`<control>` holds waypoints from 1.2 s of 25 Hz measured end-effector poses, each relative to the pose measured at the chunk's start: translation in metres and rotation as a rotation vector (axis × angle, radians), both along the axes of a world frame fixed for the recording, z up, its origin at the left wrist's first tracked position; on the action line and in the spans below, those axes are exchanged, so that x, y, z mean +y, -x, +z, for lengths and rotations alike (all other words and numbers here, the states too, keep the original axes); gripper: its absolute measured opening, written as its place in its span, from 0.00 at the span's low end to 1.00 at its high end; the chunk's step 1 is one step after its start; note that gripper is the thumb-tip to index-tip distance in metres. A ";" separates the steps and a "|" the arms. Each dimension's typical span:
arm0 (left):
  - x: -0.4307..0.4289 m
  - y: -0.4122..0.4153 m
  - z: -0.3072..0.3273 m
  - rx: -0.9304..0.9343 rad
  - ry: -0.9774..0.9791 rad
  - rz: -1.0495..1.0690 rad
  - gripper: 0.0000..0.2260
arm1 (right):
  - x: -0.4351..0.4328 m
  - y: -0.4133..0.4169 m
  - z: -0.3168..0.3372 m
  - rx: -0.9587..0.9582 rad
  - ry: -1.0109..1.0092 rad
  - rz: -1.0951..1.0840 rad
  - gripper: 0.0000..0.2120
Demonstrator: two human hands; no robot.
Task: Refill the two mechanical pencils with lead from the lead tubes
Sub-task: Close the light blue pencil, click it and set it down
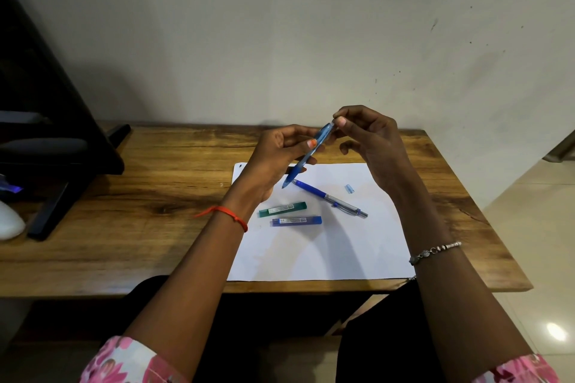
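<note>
Head view: both hands hold one pencil up over the sheet, centre of the frame.

The left hand (278, 155) is wrapped round the barrel of the light blue pencil (312, 154), whose tip slants down. The right hand (370, 146) pinches the pencil's upper end between thumb and forefinger. Lower centre, the dark blue pencil (329, 197), a small cap (349, 188), the green lead tube (282, 209) and the blue lead tube (297, 221) lie on the paper (311, 255). The held pencil is probably light, stiff and smooth, so it is best held by its grip. Lead would snap easily.
</note>
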State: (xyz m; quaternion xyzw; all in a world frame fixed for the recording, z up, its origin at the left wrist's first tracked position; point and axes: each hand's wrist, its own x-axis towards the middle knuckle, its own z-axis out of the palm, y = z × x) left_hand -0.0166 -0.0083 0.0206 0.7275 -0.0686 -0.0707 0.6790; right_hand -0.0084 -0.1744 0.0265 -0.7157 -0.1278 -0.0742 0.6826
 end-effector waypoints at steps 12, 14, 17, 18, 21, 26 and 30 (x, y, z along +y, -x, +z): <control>-0.001 0.001 0.000 0.023 -0.001 0.017 0.06 | 0.001 0.001 -0.002 0.044 -0.004 0.015 0.06; -0.001 0.001 -0.001 0.023 0.000 0.016 0.06 | 0.001 0.000 -0.002 0.080 -0.036 0.018 0.06; -0.002 0.001 -0.001 0.016 -0.003 0.023 0.06 | 0.001 0.000 -0.002 0.118 -0.068 0.028 0.06; -0.002 0.001 -0.001 0.014 -0.004 0.028 0.06 | 0.000 0.000 -0.002 0.122 -0.064 0.029 0.06; -0.003 0.002 -0.002 0.009 -0.004 0.045 0.05 | 0.000 -0.001 -0.002 0.131 -0.055 0.033 0.07; -0.001 0.003 -0.003 -0.005 0.011 0.056 0.07 | -0.001 -0.001 -0.001 0.157 -0.104 0.044 0.08; -0.002 0.005 -0.004 -0.003 0.004 0.063 0.07 | 0.000 -0.001 -0.001 0.180 -0.132 0.056 0.07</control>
